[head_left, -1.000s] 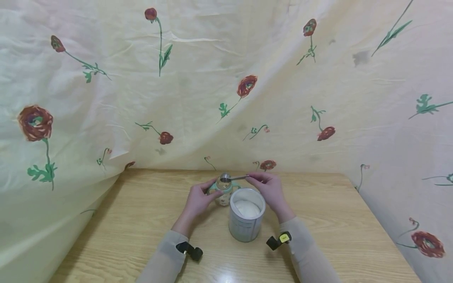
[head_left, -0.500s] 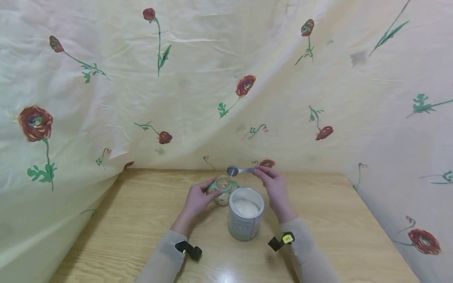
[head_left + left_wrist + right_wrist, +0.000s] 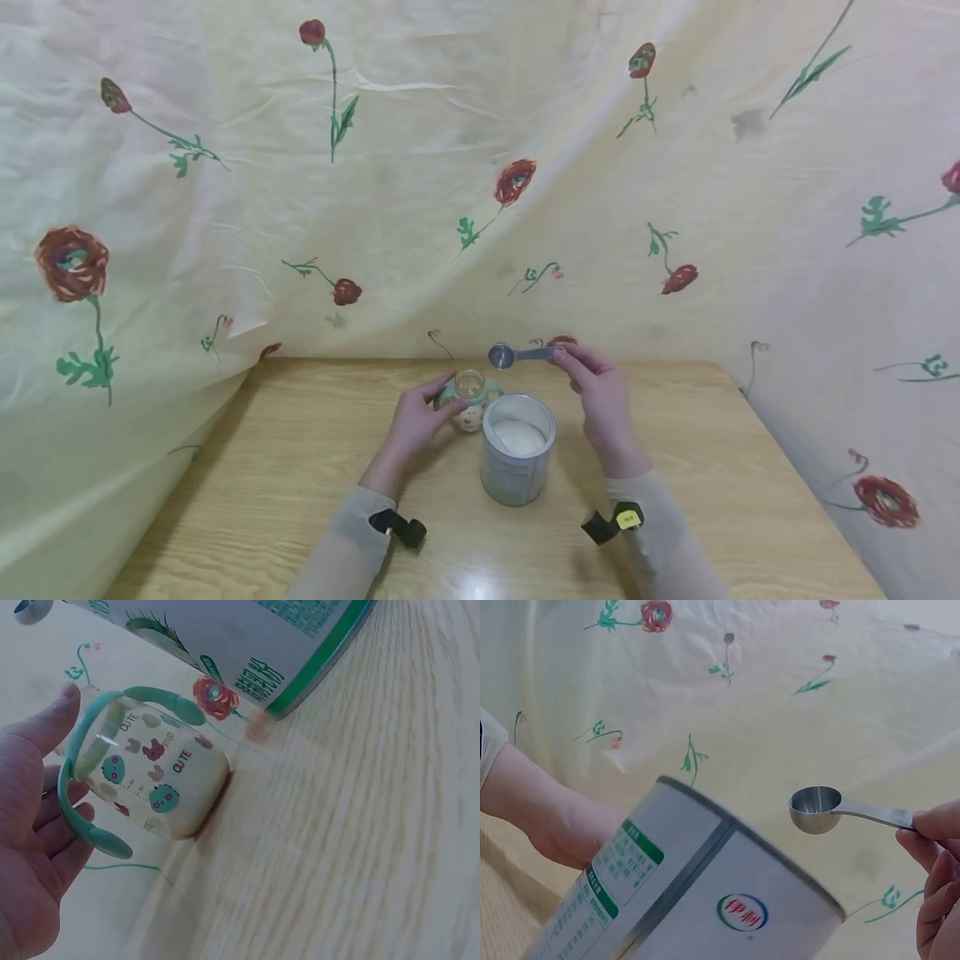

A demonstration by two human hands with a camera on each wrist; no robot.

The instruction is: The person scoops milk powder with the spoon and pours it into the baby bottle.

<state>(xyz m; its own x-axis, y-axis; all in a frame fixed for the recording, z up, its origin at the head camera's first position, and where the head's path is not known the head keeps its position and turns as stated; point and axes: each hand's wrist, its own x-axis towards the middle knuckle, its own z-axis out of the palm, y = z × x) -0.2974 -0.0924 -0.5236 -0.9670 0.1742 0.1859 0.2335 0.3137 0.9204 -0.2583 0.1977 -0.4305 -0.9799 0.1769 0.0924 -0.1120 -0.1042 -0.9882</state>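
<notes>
My left hand [image 3: 414, 419] grips a small clear baby bottle [image 3: 165, 769] by its mint-green collar, thumb near the mouth and fingers behind one handle. The bottle stands uncapped on the table, printed with little figures, and pale contents show in its lower part. Between thumb and fingertips, my right hand [image 3: 606, 404] pinches the handle end of a metal measuring spoon [image 3: 816, 810]. Its bowl points left, showing bare metal inside, up behind the can. An open milk powder can [image 3: 512, 479] stands between the hands, white powder [image 3: 519, 437] visible inside.
The wooden table [image 3: 300, 467] extends to both sides of the hands. A flowered cloth [image 3: 420, 208] hangs behind it and along the sides.
My right hand has moved the measuring spoon from over the bottle's mouth up and to the right, turning its bowl upward. My left hand stays at the bottle.
</notes>
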